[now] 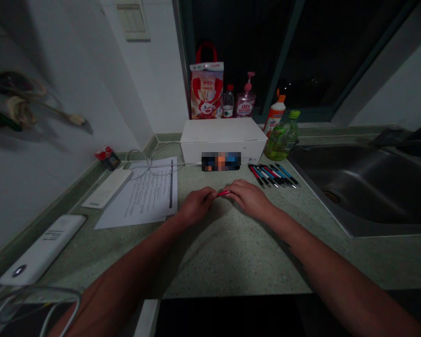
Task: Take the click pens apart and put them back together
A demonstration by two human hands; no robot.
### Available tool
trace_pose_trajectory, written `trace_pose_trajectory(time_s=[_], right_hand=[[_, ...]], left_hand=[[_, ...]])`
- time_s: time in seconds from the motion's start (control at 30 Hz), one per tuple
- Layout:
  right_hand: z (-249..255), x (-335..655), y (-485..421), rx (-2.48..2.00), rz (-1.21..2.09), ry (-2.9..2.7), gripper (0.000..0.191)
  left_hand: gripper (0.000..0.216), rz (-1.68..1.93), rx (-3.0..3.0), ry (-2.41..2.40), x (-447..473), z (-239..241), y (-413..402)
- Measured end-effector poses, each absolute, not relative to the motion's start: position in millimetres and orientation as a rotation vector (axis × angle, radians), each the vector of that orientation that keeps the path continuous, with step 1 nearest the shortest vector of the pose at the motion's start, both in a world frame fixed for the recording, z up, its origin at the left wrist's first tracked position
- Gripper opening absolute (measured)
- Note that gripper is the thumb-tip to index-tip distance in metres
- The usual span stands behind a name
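A slim red pen [223, 193] is held between my two hands, over the middle of the green speckled counter [231, 252]. My left hand [198, 205] pinches one end of it. The fingers of my right hand [248, 196] are closed on the other end, covering that part. To the right of my right hand lies a row of several pens [273, 175], red, blue, white and black, side by side. Behind my hands a phone [221, 162] with a blurred screen leans against a white box [224, 135], a cable at its left end.
Printed sheets [143, 192], a white flat box [107, 188] and a white power bank [44, 250] lie on the left. Behind stand a red bag [206, 93], a pump bottle [245, 100] and a green bottle [282, 140]. A steel sink [372, 187] is on the right.
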State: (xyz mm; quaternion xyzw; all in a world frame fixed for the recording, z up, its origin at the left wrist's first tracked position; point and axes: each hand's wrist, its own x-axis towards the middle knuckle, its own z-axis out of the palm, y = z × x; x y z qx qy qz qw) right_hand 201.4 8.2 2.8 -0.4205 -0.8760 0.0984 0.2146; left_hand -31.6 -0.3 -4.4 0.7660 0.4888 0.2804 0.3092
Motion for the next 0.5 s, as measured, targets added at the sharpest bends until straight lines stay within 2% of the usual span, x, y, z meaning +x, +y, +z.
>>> trace_pose_trajectory(time_s=[0.1,0.37,0.5], right_hand=[[3.7,202.6,8.0,-1.136,0.254,-2.428,0.023],[4.8,196.7,6.5,-1.17,0.353,-2.426,0.029],[6.9,199.0,7.9,-1.099,0.299,-2.404,0.022]], left_hand=[[0.041,0.71,1.989,1.269,-31.2,-4.4,-0.7],[0.033,0.745,2.024,1.23,-28.7,-0.6,-3.9],[0.033,0.744,1.978,1.216,-29.4,-1.4,-2.8]])
